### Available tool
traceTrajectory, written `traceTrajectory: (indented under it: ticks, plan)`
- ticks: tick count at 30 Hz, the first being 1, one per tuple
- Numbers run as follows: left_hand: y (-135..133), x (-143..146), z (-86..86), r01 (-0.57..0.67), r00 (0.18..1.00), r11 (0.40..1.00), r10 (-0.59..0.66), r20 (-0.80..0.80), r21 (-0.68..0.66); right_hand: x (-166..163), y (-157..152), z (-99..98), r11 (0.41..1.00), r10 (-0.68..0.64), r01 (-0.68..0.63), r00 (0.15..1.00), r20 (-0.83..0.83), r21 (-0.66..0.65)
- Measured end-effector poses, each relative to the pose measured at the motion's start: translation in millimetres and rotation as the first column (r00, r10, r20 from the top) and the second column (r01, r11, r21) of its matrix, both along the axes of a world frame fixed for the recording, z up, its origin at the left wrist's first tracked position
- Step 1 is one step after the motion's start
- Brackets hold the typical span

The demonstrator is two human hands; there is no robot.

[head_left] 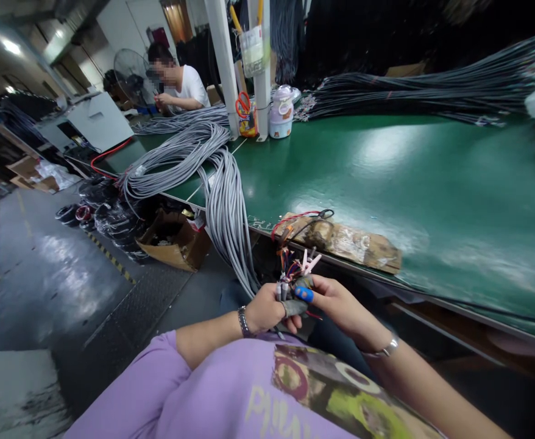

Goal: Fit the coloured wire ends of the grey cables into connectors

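Observation:
My left hand (270, 310) is closed round the ends of a bundle of grey cables (233, 213), which hangs over the bench edge toward me. Thin coloured wires (287, 263) fan out above that hand. My right hand (325, 299) is closed in a pinch at the same wire ends, with blue wrapping on one finger and grey coverings on other fingertips. Exactly what it pinches is too small to tell. A pale pink clip (311, 262) stands by the wires. Just beyond lies a worn wooden board (354, 244) with a dark lump, a red lead and a black lead on it.
Coiled grey cable (180, 160) lies on the green bench (409, 177). Black cable bundles (414, 94) line its back. A lilac bottle (281, 113) stands beside a white post (224, 67). A cardboard box (173, 241) sits below at left. A co-worker (187, 88) sits farther back.

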State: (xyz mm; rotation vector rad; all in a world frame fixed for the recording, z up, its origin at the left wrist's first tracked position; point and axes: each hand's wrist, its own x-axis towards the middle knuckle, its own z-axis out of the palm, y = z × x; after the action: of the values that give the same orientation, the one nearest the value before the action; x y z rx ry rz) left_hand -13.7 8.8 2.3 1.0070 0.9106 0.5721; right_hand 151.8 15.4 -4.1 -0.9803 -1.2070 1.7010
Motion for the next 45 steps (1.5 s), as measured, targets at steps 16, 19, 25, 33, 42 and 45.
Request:
traceTrajectory:
  ticks: [16, 19, 25, 33, 42, 45]
  plan:
    - [15.5, 14.1, 18.6, -0.263, 0.956, 0.964, 0.264, 0.128, -0.026, -5.3, 28.6, -9.1, 0.960, -0.267, 0.231, 0.926, -0.269, -0.158]
    - [16.5, 15.5, 16.8, -0.235, 0.964, 0.971, 0.237, 0.120, -0.033, -6.7, 27.7, -6.8, 0.959, -0.255, 0.198, 0.914, -0.315, -0.203]
    - [16.4, 19.1, 10.1, -0.209, 0.976, 0.978, 0.210, 0.051, -0.020, -9.9, 27.3, -3.6, 0.947, -0.293, 0.218, 0.887, -0.356, -0.236]
    - [7.7, 10.5, 2.6, -0.242, 0.968, 0.970, 0.239, 0.071, 0.028, -2.1, 13.7, -14.7, 0.952, -0.252, 0.167, 0.901, -0.353, -0.255]
    - [2.6, 8.1, -3.1, -0.348, 0.935, 0.936, 0.341, 0.096, 0.059, -5.9, -29.0, -28.2, 0.949, -0.287, 0.285, 0.958, -0.006, 0.138]
    - [1.7, 5.4, -4.3, -0.328, 0.939, 0.944, 0.322, 0.119, 0.038, -6.3, -22.2, -18.8, 0.917, -0.377, 0.373, 0.926, -0.001, 0.143]
